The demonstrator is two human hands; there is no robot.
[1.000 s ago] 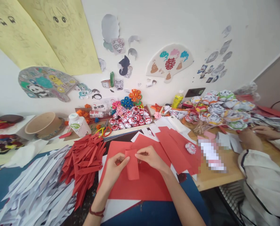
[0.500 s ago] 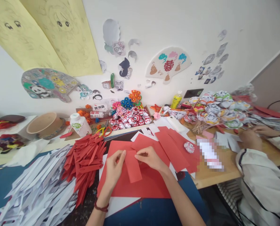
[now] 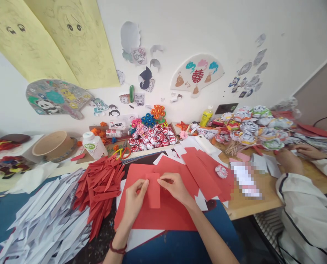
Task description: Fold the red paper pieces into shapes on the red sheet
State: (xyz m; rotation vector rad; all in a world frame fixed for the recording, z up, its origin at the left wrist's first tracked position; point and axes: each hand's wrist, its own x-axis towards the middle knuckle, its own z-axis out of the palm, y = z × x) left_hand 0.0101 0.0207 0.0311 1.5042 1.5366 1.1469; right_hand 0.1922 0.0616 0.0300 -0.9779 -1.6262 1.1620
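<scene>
A small red paper rectangle (image 3: pixel 153 192) hangs nearly upright between my two hands, above large red sheets (image 3: pixel 174 216). My left hand (image 3: pixel 136 193) pinches its upper left edge between thumb and fingers. At the upper right edge, my right hand (image 3: pixel 174 186) pinches it the same way. To the left of my hands lies a pile of folded red strips (image 3: pixel 104 187), and beyond it a big heap of folded white strips (image 3: pixel 50 220). White sheets (image 3: pixel 144 236) stick out from under the red ones.
Red-and-white paper flowers (image 3: pixel 155 137), a white bottle (image 3: pixel 93 146) and a yellow bottle (image 3: pixel 206 116) stand along the wall. More paper flowers (image 3: pixel 251 128) lie at the right. A person's white sleeve (image 3: pixel 303 209) and hands are at the right table (image 3: pixel 265 205).
The small red rectangle has turned from a slant to nearly upright. My left hand has shifted slightly to the right. The other person's hands have moved a little.
</scene>
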